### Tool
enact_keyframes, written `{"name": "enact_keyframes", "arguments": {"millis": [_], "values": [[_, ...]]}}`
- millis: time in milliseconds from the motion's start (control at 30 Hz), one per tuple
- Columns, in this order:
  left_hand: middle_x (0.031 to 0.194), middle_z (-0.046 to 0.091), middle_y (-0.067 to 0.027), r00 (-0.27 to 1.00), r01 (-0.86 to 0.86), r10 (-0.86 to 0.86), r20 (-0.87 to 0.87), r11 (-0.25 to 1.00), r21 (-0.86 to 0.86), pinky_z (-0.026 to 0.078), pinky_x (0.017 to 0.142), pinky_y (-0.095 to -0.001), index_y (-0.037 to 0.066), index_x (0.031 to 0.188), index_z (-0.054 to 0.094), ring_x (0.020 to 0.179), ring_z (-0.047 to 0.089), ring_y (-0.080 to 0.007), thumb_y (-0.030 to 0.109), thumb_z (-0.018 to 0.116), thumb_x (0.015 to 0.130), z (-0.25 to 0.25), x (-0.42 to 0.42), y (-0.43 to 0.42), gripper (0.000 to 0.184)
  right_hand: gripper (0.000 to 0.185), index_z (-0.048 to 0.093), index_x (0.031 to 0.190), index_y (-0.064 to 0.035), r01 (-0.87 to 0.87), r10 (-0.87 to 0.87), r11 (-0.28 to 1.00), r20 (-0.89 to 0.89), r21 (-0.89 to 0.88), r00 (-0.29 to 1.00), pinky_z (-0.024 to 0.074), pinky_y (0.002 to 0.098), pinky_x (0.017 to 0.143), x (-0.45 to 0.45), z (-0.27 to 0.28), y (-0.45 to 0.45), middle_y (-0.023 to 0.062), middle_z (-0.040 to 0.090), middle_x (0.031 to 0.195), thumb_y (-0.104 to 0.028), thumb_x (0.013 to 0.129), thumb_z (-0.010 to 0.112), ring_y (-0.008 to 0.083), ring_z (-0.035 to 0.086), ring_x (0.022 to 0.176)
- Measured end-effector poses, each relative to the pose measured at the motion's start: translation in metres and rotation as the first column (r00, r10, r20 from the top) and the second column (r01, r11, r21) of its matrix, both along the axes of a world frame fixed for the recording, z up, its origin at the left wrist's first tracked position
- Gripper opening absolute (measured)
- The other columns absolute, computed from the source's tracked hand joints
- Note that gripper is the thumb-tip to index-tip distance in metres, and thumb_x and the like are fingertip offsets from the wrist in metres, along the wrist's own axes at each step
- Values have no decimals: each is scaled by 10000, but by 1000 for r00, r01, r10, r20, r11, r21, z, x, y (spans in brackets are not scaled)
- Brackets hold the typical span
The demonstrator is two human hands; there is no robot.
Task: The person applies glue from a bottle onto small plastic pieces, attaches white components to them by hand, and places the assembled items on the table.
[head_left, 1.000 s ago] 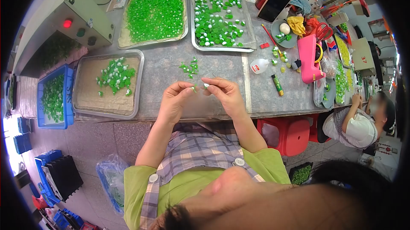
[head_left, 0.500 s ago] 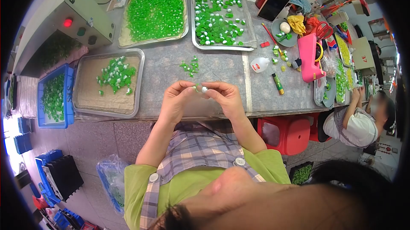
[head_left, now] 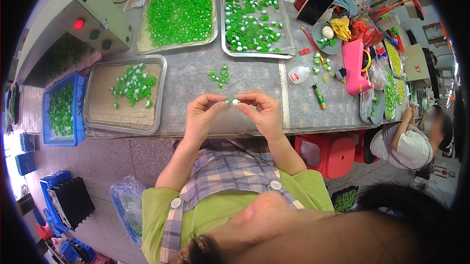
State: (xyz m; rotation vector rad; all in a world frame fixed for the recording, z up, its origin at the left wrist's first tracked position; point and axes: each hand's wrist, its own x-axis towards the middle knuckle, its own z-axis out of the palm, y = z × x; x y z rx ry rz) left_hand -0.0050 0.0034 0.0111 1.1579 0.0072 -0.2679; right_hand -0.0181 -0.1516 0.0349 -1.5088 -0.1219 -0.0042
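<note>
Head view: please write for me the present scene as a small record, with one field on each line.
Left hand: the left hand pinches a small green piece
Right hand: the right hand pinches a small white piece
Contact between pieces: too small to tell
Beyond hands: loose green bits on the table
Left side: lined tray with green-and-white pieces; blue basket beside it
Right side: white bottle, green tube, pink dispenser
Far right: another person, seated

Has a rectangular silver metal tray [head_left: 100, 109] left on the flat grey worktop [head_left: 186, 68], a rectangular blue plastic basket [head_left: 79, 112] further left, a pink plastic dispenser [head_left: 353, 63] right.
</note>
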Motion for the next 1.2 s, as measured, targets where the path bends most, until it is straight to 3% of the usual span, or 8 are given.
{"name": "enact_keyframes", "arguments": {"millis": [267,333,400,500,633,933,1000,1200], "values": [[761,581,-29,993,-20,7,114,993,116,419,642,-193,-3,797,592,716,537,-84,-40,560,709,5,-2,-1,101,182,579,866,22,0,1,998,28,-56,1000,435,215,688,-1,1,-1,81,559,845,51,687,586,123,538,776],[756,578,-38,962,-73,9,274,971,228,416,641,-195,-4,782,596,723,542,-98,-55,565,691,7,-2,0,110,189,579,870,21,4,-3,999,10,-41,1000,436,215,684,-2,1,-1,81,561,842,55,685,586,122,539,772],[752,580,-46,950,-99,13,311,960,260,417,639,-204,-3,776,596,722,546,-109,-54,570,683,7,-2,-1,109,187,587,863,19,14,20,976,-150,218,988,437,209,670,-3,1,0,83,568,827,63,681,586,119,538,758],[744,584,-58,917,-152,8,399,932,328,424,632,-224,4,763,595,715,555,-133,-52,576,671,9,-3,-1,109,170,600,841,14,25,-23,996,-30,86,999,435,199,646,-3,-1,-1,85,575,815,64,679,589,113,537,742],[750,578,-73,814,-253,-65,577,855,453,424,615,-222,-9,754,586,704,543,-141,-43,598,668,16,-3,-2,94,156,608,823,10,56,-54,998,-34,42,998,429,189,628,-7,-1,0,86,576,811,61,677,593,108,535,734],[740,580,-71,831,-188,-130,541,850,493,421,607,-222,-6,752,587,692,545,-135,-34,602,668,22,0,-4,89,152,603,835,15,68,-54,992,-127,108,990,428,190,621,-7,1,-2,80,575,804,44,687,592,104,536,723],[739,583,-66,871,-132,-115,477,882,453,422,607,-226,5,753,593,691,548,-136,-27,596,669,21,0,-3,90,169,596,862,18,30,9,968,-153,250,988,430,191,627,-6,2,-4,76,572,806,36,694,587,104,535,722],[738,572,-61,900,-69,-115,420,914,399,414,598,-207,-17,765,591,682,531,-112,-34,599,676,23,0,-2,91,188,595,893,5,-83,100,985,-103,154,990,417,189,643,-2,7,-10,55,557,802,36,710,570,89,523,734]]}}
